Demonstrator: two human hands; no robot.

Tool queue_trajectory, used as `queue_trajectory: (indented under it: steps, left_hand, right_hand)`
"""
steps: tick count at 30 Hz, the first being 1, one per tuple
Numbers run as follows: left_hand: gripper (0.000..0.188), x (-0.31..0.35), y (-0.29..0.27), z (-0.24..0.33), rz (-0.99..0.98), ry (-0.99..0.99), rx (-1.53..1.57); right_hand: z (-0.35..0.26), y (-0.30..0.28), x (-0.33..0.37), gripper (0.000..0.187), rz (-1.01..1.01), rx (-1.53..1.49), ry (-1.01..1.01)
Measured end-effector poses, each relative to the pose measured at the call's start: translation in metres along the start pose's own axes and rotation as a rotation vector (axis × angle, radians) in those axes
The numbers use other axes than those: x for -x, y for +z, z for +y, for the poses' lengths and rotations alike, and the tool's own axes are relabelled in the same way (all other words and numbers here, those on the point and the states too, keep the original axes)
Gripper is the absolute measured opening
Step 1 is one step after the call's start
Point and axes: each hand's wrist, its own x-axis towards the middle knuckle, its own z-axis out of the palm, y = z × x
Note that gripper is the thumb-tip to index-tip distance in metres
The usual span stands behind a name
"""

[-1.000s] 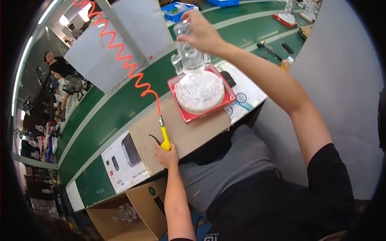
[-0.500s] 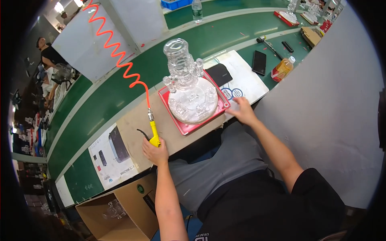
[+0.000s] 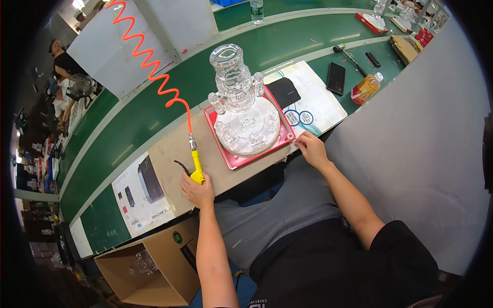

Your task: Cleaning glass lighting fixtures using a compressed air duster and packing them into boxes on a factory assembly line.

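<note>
A tall clear glass piece (image 3: pixel 237 90) with side knobs stands on a round clear base (image 3: pixel 251 131) set in a red square tray (image 3: pixel 233 160) on the bench. My left hand (image 3: pixel 197 191) rests at the bench edge, closed around the yellow air blow gun (image 3: pixel 196 169) that hangs from an orange coiled hose (image 3: pixel 154 66). My right hand (image 3: pixel 309 148) lies on the bench edge just right of the red tray, fingers loosely spread, holding nothing.
A black pad (image 3: pixel 284 92), printed sheets (image 3: pixel 313 105), a phone (image 3: pixel 336 78) and a yellow bottle (image 3: pixel 365 88) lie to the right. An open cardboard box (image 3: pixel 146 267) sits below the bench at left. A green conveyor (image 3: pixel 128 123) runs behind. A person (image 3: pixel 64 61) stands far left.
My right hand set the glass piece down on the tray, then dropped to the bench edge beside it. The left hand stayed on the blow gun.
</note>
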Motion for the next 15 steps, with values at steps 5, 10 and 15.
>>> queue_trajectory:
  steps: [5,10,15]
  left_hand:
    - [0.063,0.001,0.0,-0.001,0.001,-0.003,0.004]
    - [0.064,0.0,0.001,0.0,-0.021,-0.01,-0.001]
    - [0.064,0.0,-0.001,-0.001,-0.015,0.001,-0.012]
  right_hand:
    - [0.001,0.002,0.004,0.008,0.06,-0.196,0.169]
    - [0.003,-0.003,0.004,0.011,0.091,-0.536,0.328]
    - [-0.008,-0.025,-0.009,0.009,0.083,-0.846,0.475]
